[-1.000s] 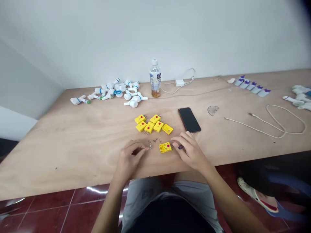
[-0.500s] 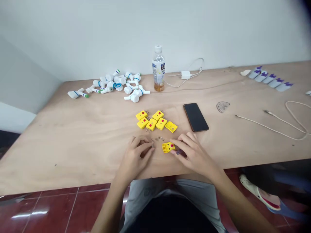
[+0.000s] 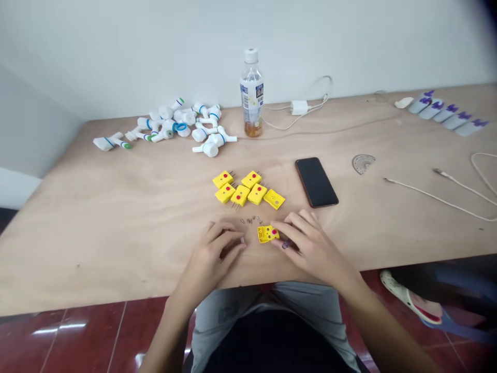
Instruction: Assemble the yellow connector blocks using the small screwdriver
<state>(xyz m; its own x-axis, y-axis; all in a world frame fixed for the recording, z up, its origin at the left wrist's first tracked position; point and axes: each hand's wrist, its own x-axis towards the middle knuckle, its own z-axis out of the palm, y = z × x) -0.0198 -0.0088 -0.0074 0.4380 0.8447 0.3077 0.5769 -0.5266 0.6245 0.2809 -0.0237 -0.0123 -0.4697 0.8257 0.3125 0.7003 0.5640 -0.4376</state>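
A yellow housing half with a red dot (image 3: pixel 267 234) lies open side up near the table's front edge, gripped at its right end by the fingers of my right hand (image 3: pixel 310 246). My left hand (image 3: pixel 217 251) is to its left, thumb and fingertips almost together round a small pale metallic piece (image 3: pixel 243 240), too small to name. Several small screws (image 3: pixel 250 220) lie just beyond the housing. Farther back are several yellow plugs with metal pins (image 3: pixel 240 196) and an empty yellow cover (image 3: pixel 274 199).
A black phone (image 3: pixel 317 182) lies right of the plugs, then a protractor (image 3: pixel 363 163) and white cables (image 3: pixel 430 196). At the back are white and blue parts (image 3: pixel 171 124), a bottle (image 3: pixel 252 98), a charger (image 3: pixel 299 107) and purple-topped containers (image 3: pixel 442 114). A person's foot (image 3: pixel 419 303) shows below right.
The camera view has shifted slightly. My left hand has drawn a little away from the screws, one of which now shows clearly beyond its fingertips. My right hand still grips the yellow housing.
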